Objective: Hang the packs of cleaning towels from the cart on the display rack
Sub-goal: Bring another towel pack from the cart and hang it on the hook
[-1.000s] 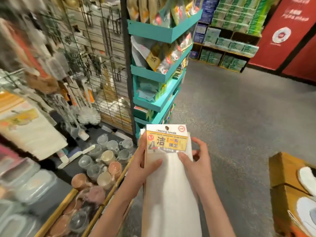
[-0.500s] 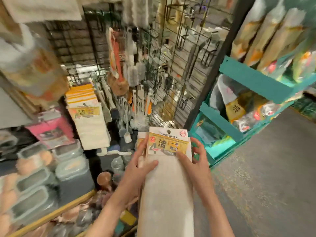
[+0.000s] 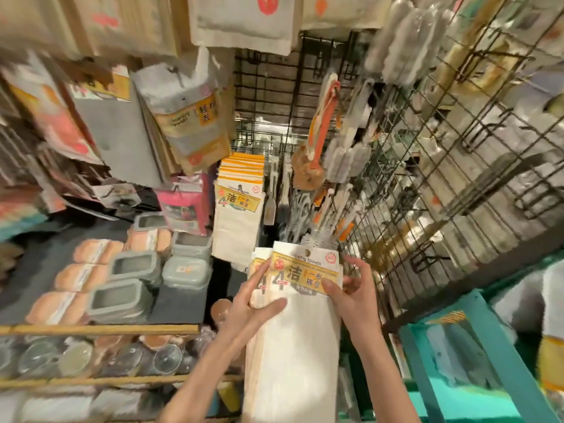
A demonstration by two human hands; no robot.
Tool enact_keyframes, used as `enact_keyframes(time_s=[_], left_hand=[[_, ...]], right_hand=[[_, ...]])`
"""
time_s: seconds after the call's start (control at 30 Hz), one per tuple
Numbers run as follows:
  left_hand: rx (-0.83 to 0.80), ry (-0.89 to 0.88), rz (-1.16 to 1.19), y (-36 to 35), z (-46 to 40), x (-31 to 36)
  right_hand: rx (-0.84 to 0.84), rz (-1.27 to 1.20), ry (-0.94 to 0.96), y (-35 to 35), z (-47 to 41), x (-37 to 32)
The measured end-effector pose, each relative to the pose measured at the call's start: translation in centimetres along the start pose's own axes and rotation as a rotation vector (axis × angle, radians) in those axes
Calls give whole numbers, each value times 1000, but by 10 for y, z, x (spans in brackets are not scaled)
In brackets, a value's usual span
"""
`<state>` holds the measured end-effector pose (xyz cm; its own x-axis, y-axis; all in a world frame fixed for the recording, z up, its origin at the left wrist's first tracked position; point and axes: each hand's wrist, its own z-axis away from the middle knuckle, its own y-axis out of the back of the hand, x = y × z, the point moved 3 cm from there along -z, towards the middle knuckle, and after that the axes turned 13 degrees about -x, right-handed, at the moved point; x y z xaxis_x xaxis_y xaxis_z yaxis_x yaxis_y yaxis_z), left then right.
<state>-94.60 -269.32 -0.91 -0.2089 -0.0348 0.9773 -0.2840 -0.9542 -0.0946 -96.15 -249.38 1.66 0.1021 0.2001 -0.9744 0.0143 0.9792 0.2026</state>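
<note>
A: What shows in the head view?

B: Two bare hands hold up a stack of towel packs (image 3: 293,315) at about 6 o'clock, low and centre. The left hand (image 3: 253,303) grasps the stack's left edge, thumb lying across the front pack, fingers behind. The right hand (image 3: 351,297) pinches the yellow label at the right edge, thumb on the front; its other fingers are spread loosely.

A: And the rack?

B: A black wire rack (image 3: 427,178) runs from 12 to 3 o'clock, with brushes (image 3: 320,154) hanging on it. A row of hung towel packs (image 3: 239,209) with the same label sits at 11 o'clock, just above the held stack and apart from it. Lidded containers (image 3: 128,288) rest at 9 o'clock.
</note>
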Motion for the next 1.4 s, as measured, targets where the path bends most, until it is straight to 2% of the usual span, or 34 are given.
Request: enact_keyframes(time_s=[0.33,0.47,0.57,0.7,0.93,1.23,1.4], left_hand=[[133,-20,83,55,-24,1],[159,-29,119,77,-30,-5],[219,-35,100,95,-33,-11],[282,-26,78,113,-30,-16],[396,8,-2,144,-13,-14],[410,42,-162,161,-2,-12],[427,61,-165,169,4,-15]], right_hand=[[-116,-17,47,-52,-60,-8],[-253,24,137,-74,-81,-13],[-375,16,121,-93,-95,-10],[-435,30,90,-113,-112,-2],[-376,23,59,-133,-145,-3],[-338,113,77,-142,-184,-17],[-326,136,89,-142,-195,-19]])
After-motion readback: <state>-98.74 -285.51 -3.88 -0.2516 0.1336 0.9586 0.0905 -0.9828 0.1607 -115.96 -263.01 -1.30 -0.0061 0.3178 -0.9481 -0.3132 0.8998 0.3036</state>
